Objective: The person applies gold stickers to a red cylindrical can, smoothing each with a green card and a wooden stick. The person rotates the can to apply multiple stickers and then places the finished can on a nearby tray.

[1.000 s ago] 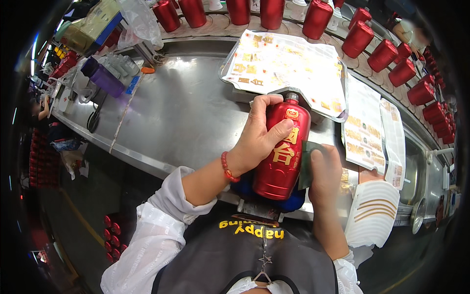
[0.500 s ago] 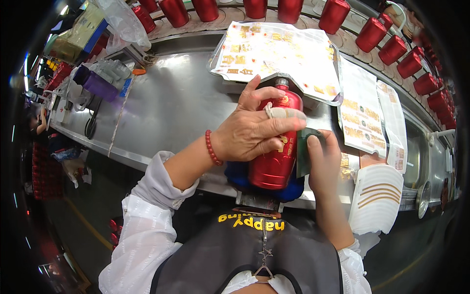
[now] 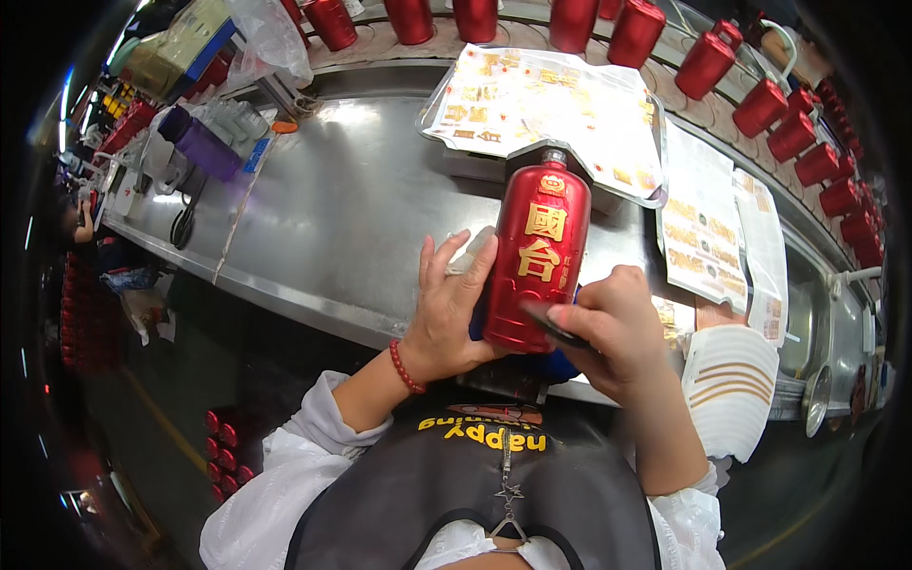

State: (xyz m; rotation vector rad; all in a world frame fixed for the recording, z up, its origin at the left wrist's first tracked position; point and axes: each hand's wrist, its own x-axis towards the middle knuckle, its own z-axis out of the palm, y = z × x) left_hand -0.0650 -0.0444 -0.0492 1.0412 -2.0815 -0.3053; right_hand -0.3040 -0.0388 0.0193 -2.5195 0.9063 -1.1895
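Two hands steady one red bottle (image 3: 534, 256) upright at the worktop's (image 3: 351, 218) near edge. Left hand (image 3: 448, 309) cups its side, fingers spread; right hand (image 3: 613, 332) pinches a dark tool (image 3: 551, 323) against it. Glossy, rigid, probably heavy and slippery: best gripped low around the body.

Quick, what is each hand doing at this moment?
Left hand: open, fingers spread, flat against the side of the red bottle.
Right hand: closed on a small dark flat tool, pressing it to the bottle.
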